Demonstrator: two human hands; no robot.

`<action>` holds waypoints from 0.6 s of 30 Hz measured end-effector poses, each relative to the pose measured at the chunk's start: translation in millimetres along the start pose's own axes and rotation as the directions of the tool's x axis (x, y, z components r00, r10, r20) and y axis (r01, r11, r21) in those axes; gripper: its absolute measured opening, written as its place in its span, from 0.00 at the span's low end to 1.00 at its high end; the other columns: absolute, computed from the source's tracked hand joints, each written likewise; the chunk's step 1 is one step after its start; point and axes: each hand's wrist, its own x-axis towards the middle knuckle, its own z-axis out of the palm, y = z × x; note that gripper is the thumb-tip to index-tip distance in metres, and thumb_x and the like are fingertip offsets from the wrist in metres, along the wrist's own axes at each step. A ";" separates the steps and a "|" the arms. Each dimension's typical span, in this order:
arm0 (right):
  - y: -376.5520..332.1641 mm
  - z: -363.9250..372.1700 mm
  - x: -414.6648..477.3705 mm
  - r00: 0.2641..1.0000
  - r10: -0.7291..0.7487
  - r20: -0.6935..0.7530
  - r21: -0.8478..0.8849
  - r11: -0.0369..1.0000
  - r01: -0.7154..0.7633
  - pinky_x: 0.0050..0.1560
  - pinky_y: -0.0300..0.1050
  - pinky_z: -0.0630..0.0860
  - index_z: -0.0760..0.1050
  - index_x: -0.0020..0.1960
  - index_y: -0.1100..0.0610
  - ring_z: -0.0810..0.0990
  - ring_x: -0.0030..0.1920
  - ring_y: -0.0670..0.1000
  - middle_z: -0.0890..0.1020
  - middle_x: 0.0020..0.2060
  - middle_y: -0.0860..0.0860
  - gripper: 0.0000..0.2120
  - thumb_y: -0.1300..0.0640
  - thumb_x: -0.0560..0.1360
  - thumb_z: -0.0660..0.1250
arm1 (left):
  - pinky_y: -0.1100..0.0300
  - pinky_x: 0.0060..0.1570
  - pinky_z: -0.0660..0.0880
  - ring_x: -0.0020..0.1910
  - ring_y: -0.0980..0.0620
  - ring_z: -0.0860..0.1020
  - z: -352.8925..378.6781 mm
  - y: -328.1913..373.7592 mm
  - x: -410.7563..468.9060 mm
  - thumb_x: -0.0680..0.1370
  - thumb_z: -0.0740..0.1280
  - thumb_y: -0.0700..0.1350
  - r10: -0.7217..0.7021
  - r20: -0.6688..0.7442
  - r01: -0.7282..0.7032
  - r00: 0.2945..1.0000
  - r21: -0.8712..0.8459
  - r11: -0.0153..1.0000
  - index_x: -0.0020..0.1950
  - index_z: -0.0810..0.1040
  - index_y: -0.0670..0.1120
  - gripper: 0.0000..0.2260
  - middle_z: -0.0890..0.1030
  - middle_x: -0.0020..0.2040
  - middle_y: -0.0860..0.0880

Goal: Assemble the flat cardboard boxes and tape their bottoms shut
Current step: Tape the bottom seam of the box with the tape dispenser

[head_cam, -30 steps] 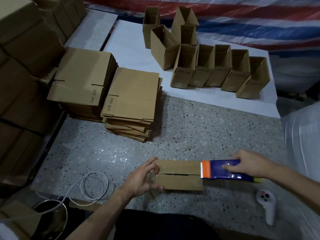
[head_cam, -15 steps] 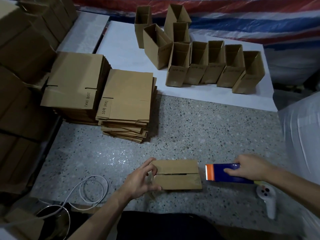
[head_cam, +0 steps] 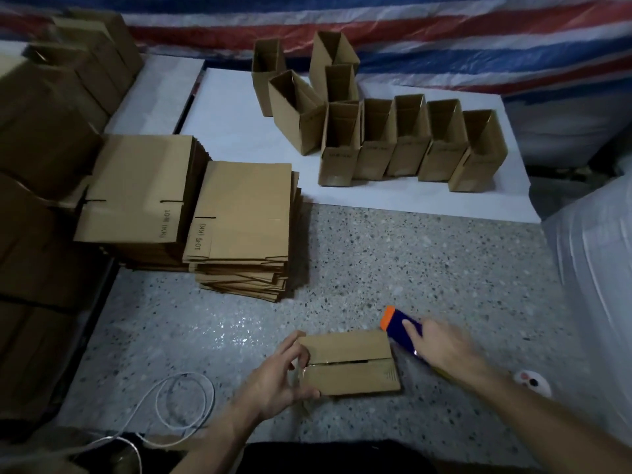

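Box (head_cam: 349, 362) (seam up) clamped in left grip (head_cam: 278, 378); right grip (head_cam: 441, 343) clasps tape dispenser (head_cam: 398, 323) just beside.

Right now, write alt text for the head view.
A person's left hand steadies a small cardboard box on a speckled floor while the right hand holds a blue-and-orange tape dispenser beside it. Flat box stacks and assembled boxes lie beyond.

Packing or storage workroom, makeshift. Speckled terrazzo floor (head_cam: 393, 261) serves as work surface. Two stacks of flat cardboard boxes (head_cam: 239, 227) beside each other on floor. Assembled open boxes (head_cam: 403, 142) lined up on white sheet (head_cam: 232, 131). More cartons (head_cam: 41, 138) piled along left edge. Striped red-blue-white tarp (head_cam: 444, 35) hangs behind. White plastic-wrapped bulk (head_cam: 595, 268) at right.
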 end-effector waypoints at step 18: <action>-71.2 51.8 -45.9 0.951 0.127 0.283 0.868 0.388 -0.310 0.69 0.50 0.64 0.71 0.72 0.52 0.70 0.71 0.59 0.75 0.70 0.57 0.32 0.33 0.80 0.50 | 0.67 0.42 0.73 0.57 0.52 0.77 17.9 28.0 16.2 0.68 0.78 0.31 -0.317 -0.243 0.192 0.917 -0.428 0.883 0.33 0.67 0.44 0.20 0.76 0.62 0.46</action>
